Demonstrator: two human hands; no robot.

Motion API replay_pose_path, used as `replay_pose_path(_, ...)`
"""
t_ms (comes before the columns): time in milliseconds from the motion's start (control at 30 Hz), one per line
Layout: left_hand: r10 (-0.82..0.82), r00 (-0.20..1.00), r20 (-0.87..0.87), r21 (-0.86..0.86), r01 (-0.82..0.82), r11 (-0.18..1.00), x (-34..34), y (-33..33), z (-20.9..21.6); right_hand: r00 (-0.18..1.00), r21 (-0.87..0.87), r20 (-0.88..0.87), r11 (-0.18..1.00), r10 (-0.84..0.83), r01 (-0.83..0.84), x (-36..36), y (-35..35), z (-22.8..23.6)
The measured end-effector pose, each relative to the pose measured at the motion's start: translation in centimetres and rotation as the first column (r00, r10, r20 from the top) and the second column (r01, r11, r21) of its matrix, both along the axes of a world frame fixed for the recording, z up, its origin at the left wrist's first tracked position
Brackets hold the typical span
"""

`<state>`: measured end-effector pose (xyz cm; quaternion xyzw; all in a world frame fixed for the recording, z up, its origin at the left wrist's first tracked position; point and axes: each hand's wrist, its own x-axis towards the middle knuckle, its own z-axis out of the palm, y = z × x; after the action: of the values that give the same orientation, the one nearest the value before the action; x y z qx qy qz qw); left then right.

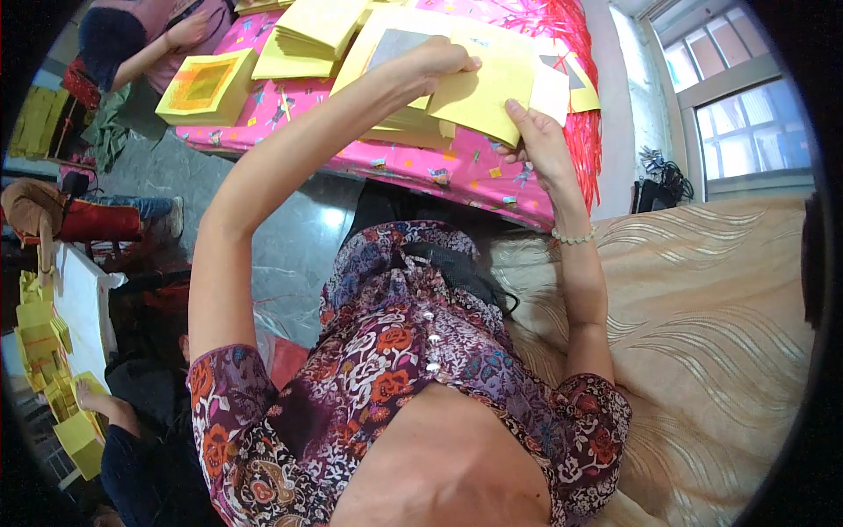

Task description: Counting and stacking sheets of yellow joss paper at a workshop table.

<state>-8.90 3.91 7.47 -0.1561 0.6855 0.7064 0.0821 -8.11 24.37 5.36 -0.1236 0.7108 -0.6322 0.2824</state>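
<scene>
Over the near part of the pink patterned table, I hold a sheet of yellow paper [485, 98]; whether it is one sheet or several, I cannot tell. My left hand [442, 60] pinches it at the upper left edge, its fingers curled. At the lower right corner, my right hand [542, 143] grips it with the thumb on top and the fingers folded beneath. Below the sheet lies a stack of yellow paper [408, 132], partly hidden by my left forearm. White and yellow sheets with grey squares show around and behind my hands.
The pink tablecloth [421, 171] bears a yellow paper stack with an orange square [206, 88] and further yellow piles [312, 39]. Red strips [587, 114] hang along the right end. A beige sofa [702, 316] stands at right. Other people handle yellow paper at left.
</scene>
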Motion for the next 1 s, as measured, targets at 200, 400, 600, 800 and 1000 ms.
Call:
replay_pose_path(200, 0.003, 0.981, -0.192, 0.014, 0.0, 1.0, 1.4, 0.1, 0.7, 0.996, -0.048, -0.078, 0.998, 0.044, -0.048, 1.0, 0.7, -0.4)
replay_pose_path(400, 0.183, 0.893, -0.41, 0.105, -0.153, 0.983, 4.4, 0.9, 0.3, 0.998, -0.132, -0.037, 0.989, 0.058, -0.062, 2.6, 1.0, 0.1)
replay_pose_path(600, 0.226, 0.861, -0.455, 0.14, -0.181, 0.973, 7.1, 2.1, 1.3, 0.966, 0.029, -0.058, 0.968, 0.25, -0.249, 1.9, 2.5, 1.3)
replay_pose_path(800, 0.131, 0.832, -0.539, 0.112, -0.083, 0.99, 9.6, 4.2, 0.1, 0.974, -0.229, -0.212, 0.964, 0.083, -0.132, 0.5, 2.0, 2.3)
replay_pose_path(1000, 0.13, 0.821, -0.556, 0.106, -0.085, 0.991, 11.2, 4.6, 0.0, 0.973, -0.139, -0.217, 0.984, 0.081, -0.113, 1.6, 2.3, 3.6)
